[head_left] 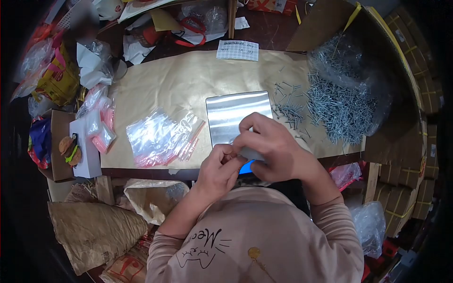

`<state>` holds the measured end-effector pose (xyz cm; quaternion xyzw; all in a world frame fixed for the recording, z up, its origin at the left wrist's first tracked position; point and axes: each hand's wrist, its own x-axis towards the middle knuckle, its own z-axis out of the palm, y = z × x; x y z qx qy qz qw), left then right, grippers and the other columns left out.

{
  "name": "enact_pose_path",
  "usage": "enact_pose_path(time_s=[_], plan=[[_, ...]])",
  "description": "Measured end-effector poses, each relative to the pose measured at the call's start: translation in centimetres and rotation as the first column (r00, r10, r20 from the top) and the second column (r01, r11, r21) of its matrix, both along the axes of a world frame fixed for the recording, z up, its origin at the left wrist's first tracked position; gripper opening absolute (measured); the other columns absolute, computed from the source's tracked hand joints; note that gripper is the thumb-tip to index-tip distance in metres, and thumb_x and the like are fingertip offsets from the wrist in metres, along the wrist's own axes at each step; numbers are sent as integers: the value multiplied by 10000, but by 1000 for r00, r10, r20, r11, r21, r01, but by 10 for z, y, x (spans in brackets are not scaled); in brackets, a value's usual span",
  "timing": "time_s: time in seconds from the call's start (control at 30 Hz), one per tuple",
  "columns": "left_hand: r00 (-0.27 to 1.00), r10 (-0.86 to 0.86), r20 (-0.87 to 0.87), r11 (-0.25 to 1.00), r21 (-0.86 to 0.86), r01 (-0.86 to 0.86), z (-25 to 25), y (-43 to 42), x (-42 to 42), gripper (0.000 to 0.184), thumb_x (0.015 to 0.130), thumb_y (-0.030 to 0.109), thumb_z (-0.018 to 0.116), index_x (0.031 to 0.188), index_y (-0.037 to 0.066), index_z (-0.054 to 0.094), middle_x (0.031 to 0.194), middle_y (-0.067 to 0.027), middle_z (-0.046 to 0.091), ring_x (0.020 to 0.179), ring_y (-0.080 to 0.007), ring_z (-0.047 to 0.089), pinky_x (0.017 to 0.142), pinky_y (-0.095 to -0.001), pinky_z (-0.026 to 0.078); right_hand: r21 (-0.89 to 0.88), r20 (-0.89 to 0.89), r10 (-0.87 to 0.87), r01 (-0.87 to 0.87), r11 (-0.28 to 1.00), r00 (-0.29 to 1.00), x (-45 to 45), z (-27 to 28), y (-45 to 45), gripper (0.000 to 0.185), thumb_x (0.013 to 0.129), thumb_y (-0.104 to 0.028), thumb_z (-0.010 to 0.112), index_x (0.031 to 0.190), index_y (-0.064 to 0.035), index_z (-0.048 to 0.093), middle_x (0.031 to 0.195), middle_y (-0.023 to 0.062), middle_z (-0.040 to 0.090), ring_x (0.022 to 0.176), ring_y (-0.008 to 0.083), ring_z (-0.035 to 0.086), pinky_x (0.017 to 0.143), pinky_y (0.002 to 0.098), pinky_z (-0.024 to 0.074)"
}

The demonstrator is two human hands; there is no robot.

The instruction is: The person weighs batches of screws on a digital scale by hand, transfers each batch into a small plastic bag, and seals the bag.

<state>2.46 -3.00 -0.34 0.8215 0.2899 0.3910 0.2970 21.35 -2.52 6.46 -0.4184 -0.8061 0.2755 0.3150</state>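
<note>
Both hands meet over the near edge of a digital scale with a shiny steel plate (pixel 238 111); part of its blue display (pixel 246 167) shows below them. My left hand (pixel 219 172) is closed in a pinch at a whitish, see-through piece that looks like a plastic bag (pixel 251 153). My right hand (pixel 276 148) curls around the other side of it, fingers bent, hiding most of it. What is inside it cannot be seen. To the left lies a spread pile of clear zip bags (pixel 160 137) with red strips. Loose screws (pixel 290 113) lie right of the scale.
A large heap of screws (pixel 342 104) spills from a plastic liner in a cardboard box (pixel 396 137) at the right. Brown paper (pixel 160 80) covers the table. A printed label sheet (pixel 237 50) lies at the back. A white box (pixel 85 146) and packed bags (pixel 101 132) stand left.
</note>
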Motion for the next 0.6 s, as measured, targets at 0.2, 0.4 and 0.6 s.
enact_pose_path(time_s=[0.2,0.4,0.6], plan=[[994,97,-53,995,1,-97,9,7,-13,135,757,-38,677,876,11,635,915,-128,544,796,-231,553,694,-320,464,-158,-154,-210,186,970,965,31,-26,5,545,605,-82,747,1104,-89,525,1072,127,528,1017,322,545,845,339,452],[988,86,130,969,-241,-53,12,7,-19,74,827,-24,625,893,-10,596,1133,-222,568,925,-275,622,764,-331,504,-28,126,-234,239,971,964,31,-69,-1,576,671,-257,801,1146,-97,517,1160,88,551,1088,265,532,1018,452,270],[978,-12,209,982,-181,50,18,7,-19,171,774,-51,661,922,-19,582,1074,-222,626,917,-251,653,793,-317,523,36,-7,6,-6,999,1000,20,-31,-4,130,775,-143,707,875,-128,625,865,-2,603,901,189,571,878,376,301]])
